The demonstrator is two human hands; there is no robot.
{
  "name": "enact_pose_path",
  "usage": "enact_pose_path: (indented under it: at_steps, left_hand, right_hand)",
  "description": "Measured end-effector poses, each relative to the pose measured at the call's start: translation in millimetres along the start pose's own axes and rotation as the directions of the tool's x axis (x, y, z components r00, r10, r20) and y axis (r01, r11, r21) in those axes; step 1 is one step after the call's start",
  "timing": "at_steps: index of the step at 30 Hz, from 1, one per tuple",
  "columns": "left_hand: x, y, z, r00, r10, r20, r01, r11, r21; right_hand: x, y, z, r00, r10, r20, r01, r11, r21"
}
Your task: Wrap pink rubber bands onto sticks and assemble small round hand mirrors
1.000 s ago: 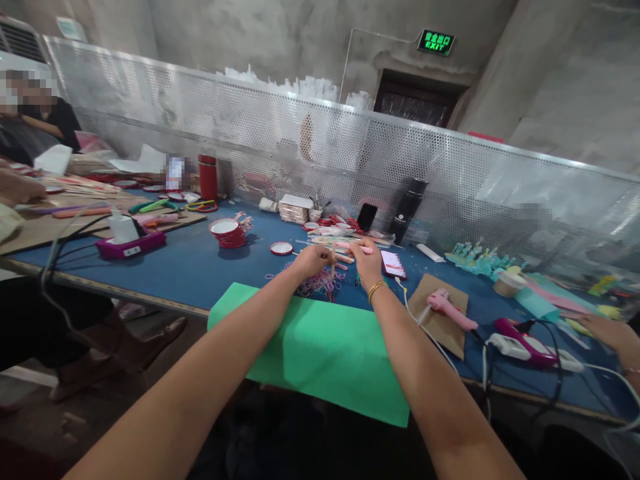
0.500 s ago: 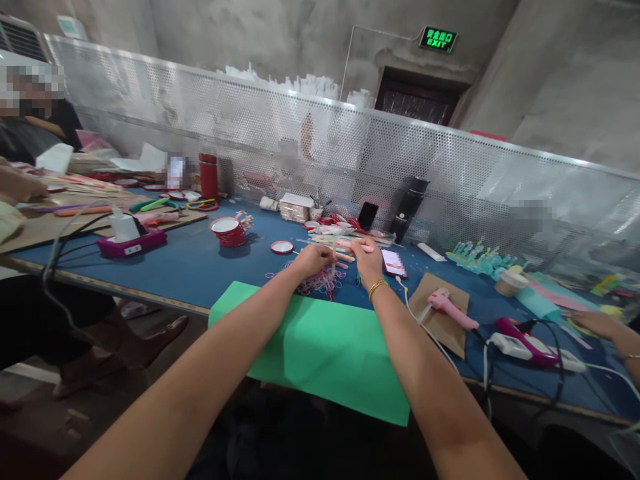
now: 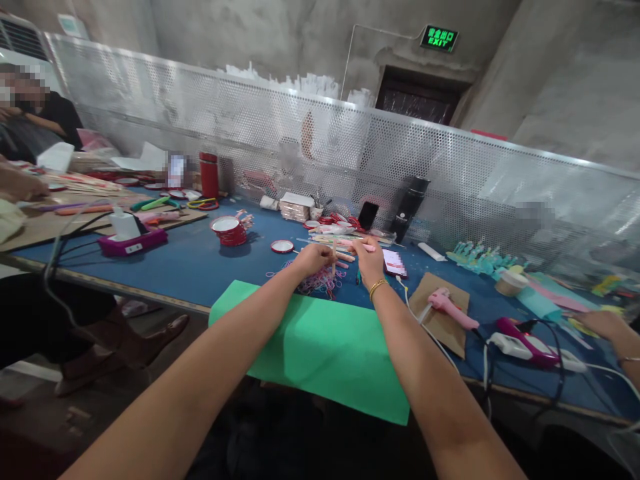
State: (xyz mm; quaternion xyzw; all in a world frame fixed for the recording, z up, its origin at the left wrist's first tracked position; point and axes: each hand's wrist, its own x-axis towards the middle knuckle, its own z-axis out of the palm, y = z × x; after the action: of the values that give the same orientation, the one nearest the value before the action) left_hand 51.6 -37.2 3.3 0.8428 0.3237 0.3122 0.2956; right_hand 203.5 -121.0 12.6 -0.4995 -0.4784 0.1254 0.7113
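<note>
Left grip [image 3: 316, 260] pinches a narrow pale strip [image 3: 335, 259] at its fingertips, the strip standing roughly upright. Right grip [image 3: 369, 262] is closed around a slim pink stick [image 3: 371, 248], which points leftward at the strip; whether the two touch is too small to tell. A gold bracelet [image 3: 378, 288] circles the wrist behind the right grip.

Just below the left grip, a tangle of pink and purple loops [image 3: 320, 283] lies on the blue table [image 3: 185, 273]. Nearer the body than both grips, a green sheet [image 3: 325, 360] spreads over the table's edge and hangs down.

Left of the left grip lies a red-rimmed disc [image 3: 283, 247], and farther left a stack of similar discs [image 3: 231, 233]. Beyond the grips sit a dark phone [image 3: 369, 216] and a leaning black bottle [image 3: 410, 208]. Just right of the right grip is a lit phone [image 3: 395, 262]; farther right and nearer the body, a pink glue gun [image 3: 454, 312] lies on a piece of cardboard [image 3: 450, 339], with a purple power strip [image 3: 545, 357] past it.

Well to the right of the right grip, another person's hand [image 3: 603, 325] is near coloured sheets [image 3: 545, 305]. Well to the left of the left grip stand a second power strip [image 3: 134, 245] and, farther back, a red bottle [image 3: 209, 177]. A perforated metal screen [image 3: 250, 127] runs behind everything on the table.
</note>
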Motion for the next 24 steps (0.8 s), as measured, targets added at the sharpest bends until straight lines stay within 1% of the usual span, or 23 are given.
enact_pose_path:
  at_steps: [4,7,10,15,20,24]
  left_hand:
    - [-0.4,0.2,0.2,1.000,0.004,-0.006,-0.004,1.000,-0.017]
    - [-0.9,1.4,-0.4,1.000,0.017,0.010,-0.017,0.999,-0.029]
    - [-1.6,2.9,-1.1,1.000,0.020,-0.003,-0.020,1.000,-0.013]
    - [-2.2,4.7,-2.0,1.000,0.011,0.001,-0.011,1.000,0.006]
    - [-1.9,4.4,-2.2,1.000,0.005,0.005,-0.005,1.000,0.019]
    - [-2.7,4.7,-2.6,1.000,0.013,0.007,-0.014,1.000,0.025]
  right_hand:
    - [-0.5,-0.9,0.4,0.999,-0.015,0.031,0.016,1.000,-0.019]
    - [-0.6,-2.9,-0.1,1.000,-0.001,0.006,0.001,1.000,-0.001]
    - [-1.5,-6.0,0.1,1.000,0.019,-0.008,-0.019,0.999,0.028]
    - [-3.1,-6.9,0.5,0.999,0.028,0.044,-0.029,0.999,0.024]
    - [-1.2,-4.0,-1.2,1.000,0.022,0.004,-0.022,1.000,0.008]
    - [-1.1,-4.0,0.0,0.999,0.029,0.044,-0.030,0.999,0.040]
